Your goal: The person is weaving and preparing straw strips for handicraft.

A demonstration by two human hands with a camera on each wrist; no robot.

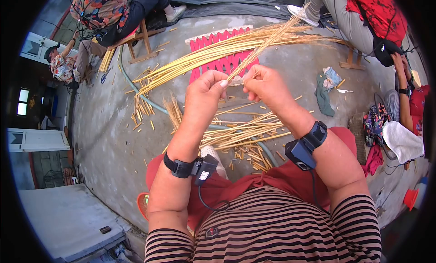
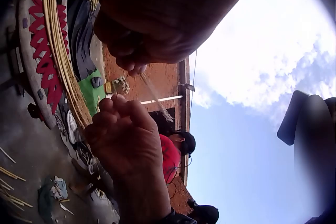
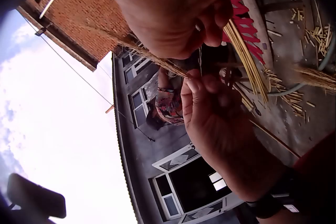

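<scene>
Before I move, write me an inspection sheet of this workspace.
Surface: grey concrete floor, with stains.
Job's things: plumed stalk between the hands; long stalks laid across a rack with pink webbing; more stalks on the floor.
Clutter: short cut pieces; green cloth; hose running under the floor stalks.
Hands: left pinches the plumed stalk; right is curled at a thin strand, which is hard to make out.
Cables: one black cable hangs from the right wrist unit, another from the left.
Surroundings: people at both sides, one in a floral top, one in red.
</scene>
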